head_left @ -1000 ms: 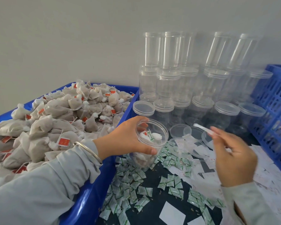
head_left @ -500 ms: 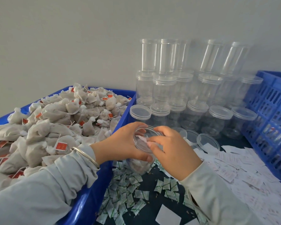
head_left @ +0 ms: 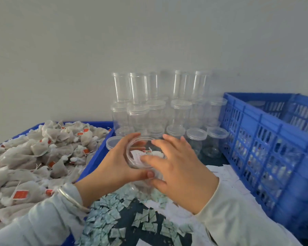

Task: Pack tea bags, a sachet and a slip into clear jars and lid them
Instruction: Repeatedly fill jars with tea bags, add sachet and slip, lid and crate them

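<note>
My left hand point(head_left: 110, 167) grips a clear open jar point(head_left: 132, 163), tilted toward me above the table. Inside it lie tea bags and a white printed slip point(head_left: 136, 155). My right hand point(head_left: 181, 171) rests over the jar's right side with its fingers spread and nearly straight, its index fingertip at the mouth and its thumb below the jar. I cannot make out a lid on the jar. Green-white sachets point(head_left: 110, 215) are strewn on the dark table under my hands. More slips point(head_left: 226, 176) are piled to the right.
A blue bin point(head_left: 96, 157) at the left holds a heap of tea bags point(head_left: 34, 157) with red tags. Stacked empty lidded jars point(head_left: 156, 110) stand against the wall behind my hands. A blue slatted crate point(head_left: 267, 139) fills the right side.
My right hand brought a slip from the right pile to the jar's mouth; the slip now lies inside and the fingers have spread out. My left hand kept hold of the jar.
</note>
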Motion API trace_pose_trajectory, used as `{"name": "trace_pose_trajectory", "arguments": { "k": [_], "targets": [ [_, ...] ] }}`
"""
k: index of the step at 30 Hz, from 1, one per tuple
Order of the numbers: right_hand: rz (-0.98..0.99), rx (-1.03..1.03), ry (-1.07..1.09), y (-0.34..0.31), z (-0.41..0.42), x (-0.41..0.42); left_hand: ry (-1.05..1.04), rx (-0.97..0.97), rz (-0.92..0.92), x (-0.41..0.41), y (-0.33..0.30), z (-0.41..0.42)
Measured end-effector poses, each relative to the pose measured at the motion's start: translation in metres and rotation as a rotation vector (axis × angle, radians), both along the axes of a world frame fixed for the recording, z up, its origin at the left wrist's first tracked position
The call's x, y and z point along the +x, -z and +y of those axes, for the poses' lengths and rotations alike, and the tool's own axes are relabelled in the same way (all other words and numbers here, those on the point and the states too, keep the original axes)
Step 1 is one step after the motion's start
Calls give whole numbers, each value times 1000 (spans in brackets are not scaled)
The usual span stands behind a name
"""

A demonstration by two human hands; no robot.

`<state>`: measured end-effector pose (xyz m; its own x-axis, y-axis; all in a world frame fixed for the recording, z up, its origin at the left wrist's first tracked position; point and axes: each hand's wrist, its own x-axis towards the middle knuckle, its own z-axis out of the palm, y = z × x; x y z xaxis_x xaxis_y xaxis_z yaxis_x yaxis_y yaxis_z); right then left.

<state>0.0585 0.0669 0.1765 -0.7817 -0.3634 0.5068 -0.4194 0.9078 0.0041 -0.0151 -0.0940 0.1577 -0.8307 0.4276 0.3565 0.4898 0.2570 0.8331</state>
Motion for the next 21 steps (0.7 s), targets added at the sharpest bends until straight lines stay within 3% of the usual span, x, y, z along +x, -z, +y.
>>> {"name": "trace_pose_trajectory", "arguments": {
  "k": [4,7,13,21],
  "targets": [
    [187,-49,-47,-33,48,30,124,105,32,13,-34,57],
    [197,-38,-14,-59,90,51,231,164,79,23,-62,111],
    [208,-13,277,-102,187,80,444,249,95,37,-104,228],
    [217,119,648,-120,295,80,445,238,167,31,-113,359]
  ]
}}
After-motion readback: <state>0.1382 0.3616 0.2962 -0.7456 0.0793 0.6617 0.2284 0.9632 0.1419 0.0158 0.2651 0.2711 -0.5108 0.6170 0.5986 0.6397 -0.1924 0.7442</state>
